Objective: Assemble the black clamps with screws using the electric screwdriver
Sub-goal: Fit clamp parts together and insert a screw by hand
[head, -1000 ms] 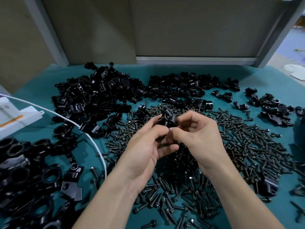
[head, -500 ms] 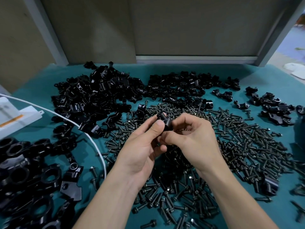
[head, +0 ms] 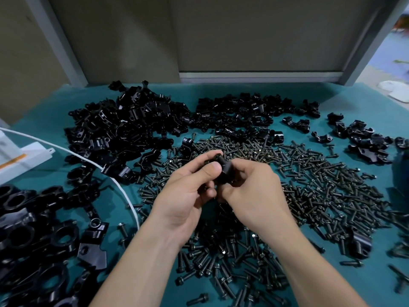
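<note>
Clamp, black, one piece: held over the screw pile at mid-bench, pinched between both my hands. Left hand: thumb pressed on the clamp's near face, fingers behind. Right hand: fingers curled round its far side. Change in the last second: clamp turned in my grip, left thumb slid up over it. What looks like a screw head sits at its top. Judgement: screw hand-started, driving outstanding. Electric screwdriver: not identifiable.
</note>
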Tool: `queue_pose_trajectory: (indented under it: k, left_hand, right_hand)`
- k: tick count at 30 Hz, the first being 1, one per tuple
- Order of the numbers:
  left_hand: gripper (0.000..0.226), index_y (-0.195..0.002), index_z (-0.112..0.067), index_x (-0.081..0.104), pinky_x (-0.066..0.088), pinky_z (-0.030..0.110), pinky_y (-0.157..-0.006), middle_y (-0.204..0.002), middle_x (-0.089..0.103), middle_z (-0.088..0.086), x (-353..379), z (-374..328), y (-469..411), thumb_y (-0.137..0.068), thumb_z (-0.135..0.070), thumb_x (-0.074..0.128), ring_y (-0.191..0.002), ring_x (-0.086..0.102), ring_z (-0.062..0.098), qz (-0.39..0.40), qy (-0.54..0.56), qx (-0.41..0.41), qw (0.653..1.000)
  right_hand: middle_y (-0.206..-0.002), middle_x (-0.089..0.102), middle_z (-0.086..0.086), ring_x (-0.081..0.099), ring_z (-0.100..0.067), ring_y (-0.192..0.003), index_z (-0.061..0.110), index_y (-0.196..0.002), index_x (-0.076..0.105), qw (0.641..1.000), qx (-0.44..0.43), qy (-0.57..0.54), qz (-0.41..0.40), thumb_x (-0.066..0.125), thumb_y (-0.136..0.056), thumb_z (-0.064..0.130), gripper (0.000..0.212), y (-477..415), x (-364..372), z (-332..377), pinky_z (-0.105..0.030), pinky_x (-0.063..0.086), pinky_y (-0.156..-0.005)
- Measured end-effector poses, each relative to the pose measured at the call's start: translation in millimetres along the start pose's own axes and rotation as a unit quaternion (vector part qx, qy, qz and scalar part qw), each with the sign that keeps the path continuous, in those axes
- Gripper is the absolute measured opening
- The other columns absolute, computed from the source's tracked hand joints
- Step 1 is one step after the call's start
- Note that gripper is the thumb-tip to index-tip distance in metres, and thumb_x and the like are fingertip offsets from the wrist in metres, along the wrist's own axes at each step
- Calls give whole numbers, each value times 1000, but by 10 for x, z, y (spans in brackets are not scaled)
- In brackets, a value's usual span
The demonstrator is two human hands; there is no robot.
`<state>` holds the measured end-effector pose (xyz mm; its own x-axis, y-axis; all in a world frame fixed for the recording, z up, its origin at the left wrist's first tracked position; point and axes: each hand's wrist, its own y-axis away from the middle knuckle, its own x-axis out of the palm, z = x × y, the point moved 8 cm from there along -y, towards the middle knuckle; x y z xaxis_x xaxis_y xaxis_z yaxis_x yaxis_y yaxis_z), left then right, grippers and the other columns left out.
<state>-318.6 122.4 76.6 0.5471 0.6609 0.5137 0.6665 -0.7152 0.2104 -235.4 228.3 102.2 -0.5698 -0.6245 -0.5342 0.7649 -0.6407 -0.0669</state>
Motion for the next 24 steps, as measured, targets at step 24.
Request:
queue_pose_trajectory:
  k: [24]
  left_hand:
    - [34, -116, -33, 80, 53, 31, -99, -122, 77, 6, 3, -119, -6, -86, -34, 64, -120, 70, 21, -2, -46, 75, 996]
  right_hand:
    - [-81, 73, 31, 71, 3, -84, 67, -79, 68, 989, -107, -98, -41, 81, -89, 31, 39, 53, -81, 247, -4, 50, -72]
